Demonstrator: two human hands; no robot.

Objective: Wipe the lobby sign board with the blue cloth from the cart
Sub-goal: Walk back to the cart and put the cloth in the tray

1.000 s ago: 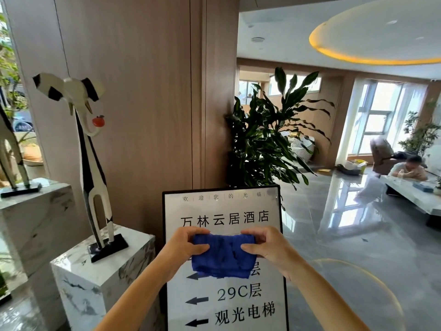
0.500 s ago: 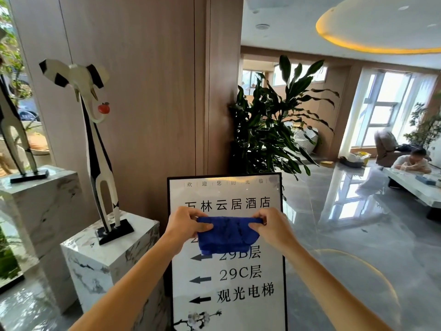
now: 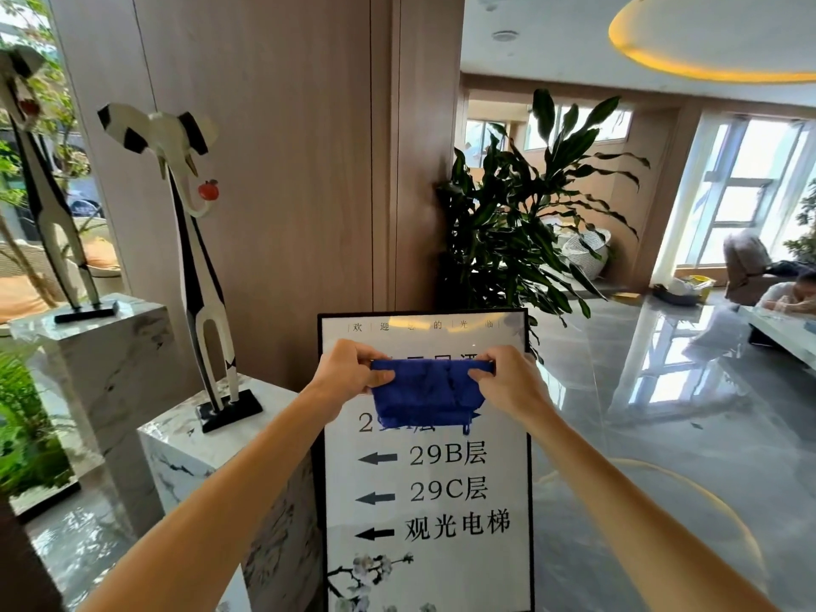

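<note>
At far left, two tall animal figures (image 3: 194,258) stand on marble blocks (image 3: 194,448). Your left hand (image 3: 349,373) pinches one top corner of the blue cloth (image 3: 426,395) and your right hand (image 3: 508,382) pinches the other (thumbs in front). The cloth hangs stretched between them before the upper part of the sign board (image 3: 428,501), covering some lettering. A leafy plant (image 3: 521,223) stands behind, to the right.

Hotel lobby with a wood-panelled wall (image 3: 273,170) and a glossy grey marble floor (image 3: 662,435) reflecting daylight from tall windows (image 3: 746,187) at right. Two black-and-white animal statues (image 3: 194,258) stand on marble plinths (image 3: 185,448) at left. A large leafy plant (image 3: 521,223) sits behind, under a glowing round ceiling light (image 3: 715,55)
</note>
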